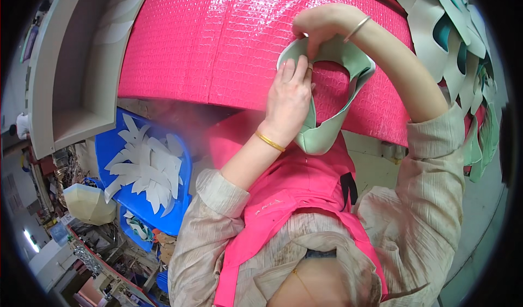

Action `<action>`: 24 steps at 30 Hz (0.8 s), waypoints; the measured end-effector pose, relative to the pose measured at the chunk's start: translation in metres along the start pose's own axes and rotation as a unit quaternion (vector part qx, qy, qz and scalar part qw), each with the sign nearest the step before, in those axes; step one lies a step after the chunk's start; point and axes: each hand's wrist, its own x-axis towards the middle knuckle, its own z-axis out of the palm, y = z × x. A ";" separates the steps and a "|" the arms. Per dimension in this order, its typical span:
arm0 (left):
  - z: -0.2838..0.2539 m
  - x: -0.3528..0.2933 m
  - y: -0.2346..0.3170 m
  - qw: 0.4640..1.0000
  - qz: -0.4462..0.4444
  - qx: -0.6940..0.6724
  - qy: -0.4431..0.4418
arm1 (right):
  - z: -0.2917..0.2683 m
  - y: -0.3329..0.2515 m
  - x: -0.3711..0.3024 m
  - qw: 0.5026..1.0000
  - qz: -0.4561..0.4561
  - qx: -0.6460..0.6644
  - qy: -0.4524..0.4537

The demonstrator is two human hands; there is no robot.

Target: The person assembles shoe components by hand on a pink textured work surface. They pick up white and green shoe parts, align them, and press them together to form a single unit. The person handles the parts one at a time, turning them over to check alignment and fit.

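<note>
Beige shirt (pixel 294 233); pale-green shoe upper (pixel 318 137), far end in both hands (pixel 289 97) (pixel 321 26).

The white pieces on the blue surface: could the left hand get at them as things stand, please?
Probably yes: the white pieces lie uncovered on the person's left, though the left hand would likely have to release the pale green piece first.

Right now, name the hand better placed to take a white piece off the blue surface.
Probably the left hand: it is nearer the white pieces, which lie to the person's left. The right hand is farther off, its forearm coming from the opposite side. Both hands are on the pale green piece.
</note>
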 end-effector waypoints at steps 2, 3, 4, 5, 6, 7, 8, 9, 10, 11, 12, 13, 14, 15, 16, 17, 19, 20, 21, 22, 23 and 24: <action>-0.001 0.000 -0.007 0.999 -0.003 -0.047 -0.006 | 0.001 0.007 0.002 1.000 0.000 0.007 -0.025; -0.001 0.000 -0.010 0.997 -0.004 -0.071 -0.009 | 0.001 0.008 0.002 1.000 0.017 0.005 -0.025; -0.004 0.004 -0.010 0.997 -0.010 -0.061 -0.046 | 0.004 0.010 0.004 0.999 0.021 0.023 -0.025; -0.008 0.010 -0.008 0.995 -0.015 -0.051 -0.083 | 0.008 0.015 0.008 0.999 0.024 0.040 -0.024; -0.011 0.015 -0.007 0.992 -0.020 -0.040 -0.119 | 0.011 0.018 0.008 0.998 0.027 0.057 -0.023; -0.008 0.016 -0.008 0.997 0.006 -0.024 -0.077 | 0.009 0.018 0.002 0.997 0.044 0.064 -0.018; -0.003 0.015 -0.010 0.999 0.031 -0.008 -0.034 | 0.006 0.015 -0.008 0.996 0.060 0.071 -0.013; 0.001 0.015 -0.012 0.998 0.057 0.008 0.009 | 0.003 0.014 -0.013 0.994 0.076 0.079 -0.007; 0.005 0.014 -0.017 0.998 0.058 -0.028 0.008 | 0.004 0.017 -0.013 0.993 0.077 0.085 -0.020; 0.007 0.012 -0.024 0.996 0.059 -0.063 0.007 | 0.004 0.021 -0.011 0.992 0.078 0.092 -0.033; 0.007 0.011 -0.030 0.993 0.059 -0.099 0.006 | 0.004 0.025 -0.009 0.991 0.079 0.100 -0.046; 0.006 0.011 -0.033 0.992 0.064 -0.105 0.000 | 0.005 0.028 -0.005 0.992 0.072 0.094 -0.046; 0.006 0.014 -0.032 0.993 0.069 -0.095 -0.017 | 0.007 0.030 0.000 0.993 0.065 0.088 -0.046; 0.003 0.019 -0.032 0.993 0.073 -0.084 -0.035 | 0.009 0.032 0.004 0.994 0.057 0.082 -0.047; 0.000 0.022 -0.031 0.993 0.076 -0.072 -0.051 | 0.010 0.034 0.006 0.994 0.058 0.084 -0.037; -0.001 0.024 -0.028 0.994 0.073 -0.051 -0.059 | 0.011 0.037 0.007 0.994 0.059 0.085 -0.027; 0.001 0.027 -0.017 0.995 0.067 -0.009 -0.074 | 0.009 0.044 -0.002 0.988 0.068 0.135 -0.023; 0.001 0.025 -0.018 0.996 0.058 -0.020 -0.059 | 0.007 0.052 -0.014 0.969 0.087 0.229 -0.039; 0.004 0.023 -0.016 0.997 0.056 -0.038 -0.041 | 0.030 0.067 -0.036 0.918 0.070 0.390 0.002; 0.008 0.024 -0.015 0.997 0.053 -0.055 -0.022 | 0.053 0.076 -0.055 0.841 0.049 0.537 0.044; 0.009 0.019 -0.020 0.992 0.063 -0.110 0.024 | 0.069 0.067 -0.068 0.823 -0.005 0.561 0.091; -0.002 0.014 -0.028 0.978 0.117 -0.168 -0.037 | 0.082 0.054 -0.078 0.800 -0.064 0.580 0.137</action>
